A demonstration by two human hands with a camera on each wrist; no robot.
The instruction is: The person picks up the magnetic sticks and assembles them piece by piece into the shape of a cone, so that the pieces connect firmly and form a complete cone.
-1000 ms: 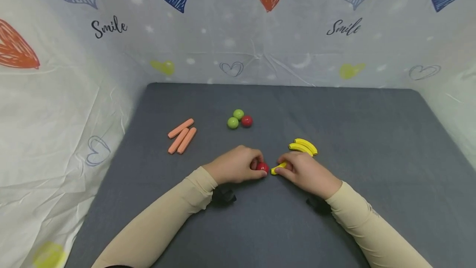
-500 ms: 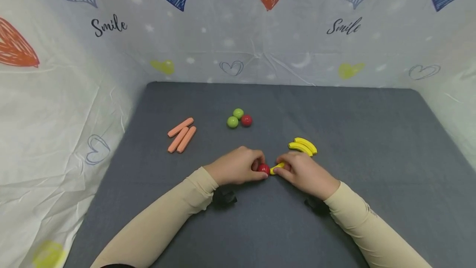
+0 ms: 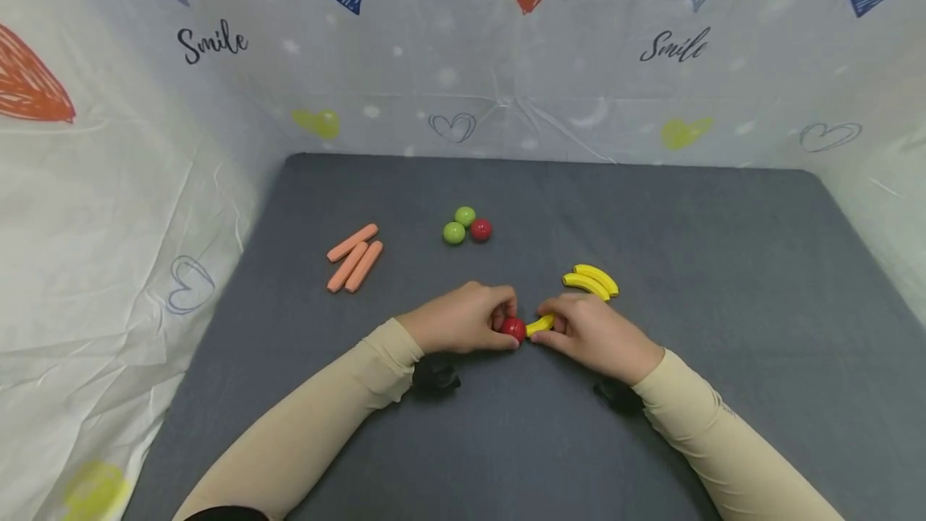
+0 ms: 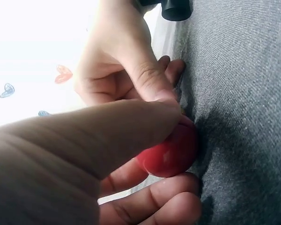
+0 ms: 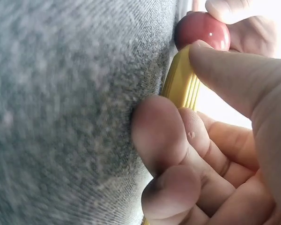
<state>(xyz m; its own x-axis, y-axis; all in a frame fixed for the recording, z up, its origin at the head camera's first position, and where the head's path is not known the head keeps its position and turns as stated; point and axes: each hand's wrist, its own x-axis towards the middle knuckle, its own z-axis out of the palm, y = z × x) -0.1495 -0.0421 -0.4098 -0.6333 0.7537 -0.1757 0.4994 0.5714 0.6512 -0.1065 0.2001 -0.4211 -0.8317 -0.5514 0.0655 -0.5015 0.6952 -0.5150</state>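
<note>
Fingers [image 4: 145, 77] of my left hand [image 3: 463, 318] curl round a red ball [image 3: 513, 329], pinching it low against the grey tabletop [image 3: 723, 280]; my right hand [image 3: 592, 331] pinches one end of a yellow banana piece [image 3: 540, 325] between thumb and fingertips. Both sit near the middle of the tabletop, close to me, and the banana's free end touches the ball. The ball is small, round and glossy, a deep red with a soft highlight in the left wrist view [image 4: 168, 152]. The banana piece is a short curved bar, bright yellow, with fine ridges running along its length in the right wrist view [image 5: 181, 84]. Just beyond my right hand lie two more yellow bananas [image 3: 592, 281] side by side. Farther back rest two green balls [image 3: 459, 224] and another red one [image 3: 481, 229], touching in a cluster, and to their left three orange sticks [image 3: 354, 256].
</note>
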